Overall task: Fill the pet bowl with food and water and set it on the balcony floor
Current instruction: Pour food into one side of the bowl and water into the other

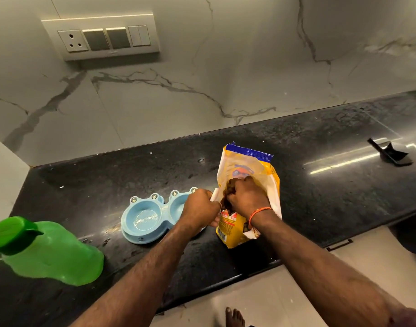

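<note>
Head view: right hand (246,197) closed on kibble inside the yellow food bag (249,175), left hand (201,206) pinching its rim, blue pet bowl (145,220) on the tabletop (320,190) just left of the bag, its long axis running left to right.

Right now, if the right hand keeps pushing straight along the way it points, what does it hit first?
The right hand is already inside the open yellow food bag, fingers curled around brown kibble. Going straight on, it would likely meet more kibble, then the bag's far inner wall. Depth inside the bag is unclear.
</note>
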